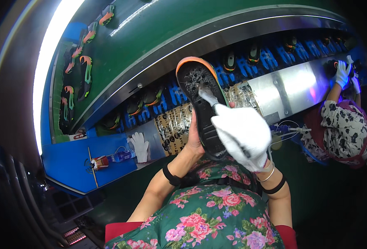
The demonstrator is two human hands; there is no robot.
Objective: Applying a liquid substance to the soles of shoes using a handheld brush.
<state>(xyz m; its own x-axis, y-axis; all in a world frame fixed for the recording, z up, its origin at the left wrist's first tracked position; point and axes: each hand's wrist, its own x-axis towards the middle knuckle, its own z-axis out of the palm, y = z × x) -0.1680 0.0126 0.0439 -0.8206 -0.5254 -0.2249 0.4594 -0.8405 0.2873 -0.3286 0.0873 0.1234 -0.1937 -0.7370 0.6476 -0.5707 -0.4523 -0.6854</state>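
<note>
A black shoe sole (210,128) with an orange rim at its far end stands tilted up in front of my chest. Bare, my left hand (195,137) is wrapped around its left side, with fingertips showing at the right edge. Wet, shiny patches cover the far part of its inner face. In a white glove, my right hand (242,135) is closed on a brush (208,95), whose pale bristles touch that wet area. The glove hides most of the brush's handle.
Behind the sole runs a line of blue racks (248,66) carrying shoe parts. More orange-edged soles (85,76) lie on the green conveyor (121,62). A spare white glove (140,146) and a bottle (123,155) rest at left. A co-worker (339,124) works at far right.
</note>
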